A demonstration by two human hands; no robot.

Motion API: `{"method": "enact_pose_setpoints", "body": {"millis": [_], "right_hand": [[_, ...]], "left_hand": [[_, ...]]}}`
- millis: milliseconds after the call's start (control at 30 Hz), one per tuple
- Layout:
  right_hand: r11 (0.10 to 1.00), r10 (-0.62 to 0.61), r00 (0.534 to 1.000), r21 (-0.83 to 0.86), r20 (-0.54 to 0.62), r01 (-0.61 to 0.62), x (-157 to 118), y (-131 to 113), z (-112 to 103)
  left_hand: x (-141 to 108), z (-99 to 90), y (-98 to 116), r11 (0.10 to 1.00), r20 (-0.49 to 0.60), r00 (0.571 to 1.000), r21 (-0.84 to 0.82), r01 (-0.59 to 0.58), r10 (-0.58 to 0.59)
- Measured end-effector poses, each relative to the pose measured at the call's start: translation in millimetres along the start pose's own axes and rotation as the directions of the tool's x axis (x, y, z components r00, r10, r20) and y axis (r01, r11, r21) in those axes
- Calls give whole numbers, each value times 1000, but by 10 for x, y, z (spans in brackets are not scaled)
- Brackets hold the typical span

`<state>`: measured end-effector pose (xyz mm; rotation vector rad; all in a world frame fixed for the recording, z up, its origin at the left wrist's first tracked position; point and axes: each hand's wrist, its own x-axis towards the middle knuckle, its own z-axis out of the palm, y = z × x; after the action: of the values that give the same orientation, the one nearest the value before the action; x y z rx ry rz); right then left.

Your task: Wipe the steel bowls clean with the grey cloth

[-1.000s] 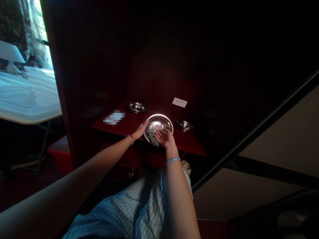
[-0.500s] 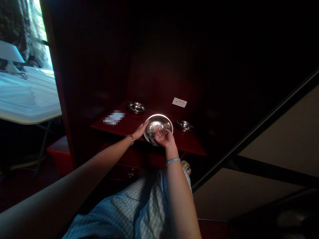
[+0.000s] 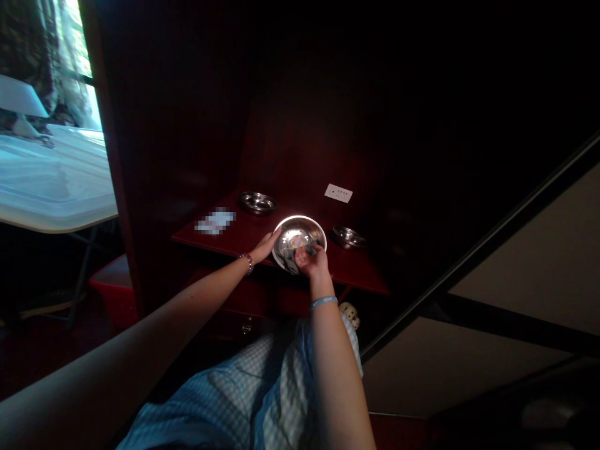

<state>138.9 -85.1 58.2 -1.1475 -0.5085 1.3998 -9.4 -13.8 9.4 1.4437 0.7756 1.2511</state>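
A shiny metal bowl [image 3: 300,226] is tilted toward me near the front edge of the dark red desk [image 3: 357,270]. My left hand [image 3: 267,245] is closed on its left rim, thumb on the inside. In front of the bowl's lower right inside is my right hand [image 3: 311,259], palm turned up and fingers curled. Something small and greyish shows at those fingers, too dark to name. A round coloured mark, perhaps a sticker, shows on the bowl's bottom. Two shallow metal dishes stand on the desk, one dish [image 3: 257,203] behind left and another dish [image 3: 348,237] to the right.
A blurred-out pale item [image 3: 215,221] lies on the desk's left. A white socket plate [image 3: 338,193] is on the back panel. Below left stands a red bin [image 3: 112,294]; beyond it a white table [image 3: 56,181] carries a lamp [image 3: 21,103]. A drawer [image 3: 234,323] sits below the desk.
My right hand has shifted slightly within the bowl, uncovering more of the round mark on its bottom. My left hand keeps its hold on the rim.
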Motion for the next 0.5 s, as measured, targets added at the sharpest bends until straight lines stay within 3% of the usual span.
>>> {"method": "enact_pose_setpoints", "body": {"millis": [267,500], "right_hand": [[981,-144,974,103,-174,163,22,34,79],[957,-278,942,30,-189,288,72,82,116]], "left_hand": [[47,-45,-80,999,50,998,24,-26,25],[46,-44,-80,1000,81,997,14,-6,4]]}}
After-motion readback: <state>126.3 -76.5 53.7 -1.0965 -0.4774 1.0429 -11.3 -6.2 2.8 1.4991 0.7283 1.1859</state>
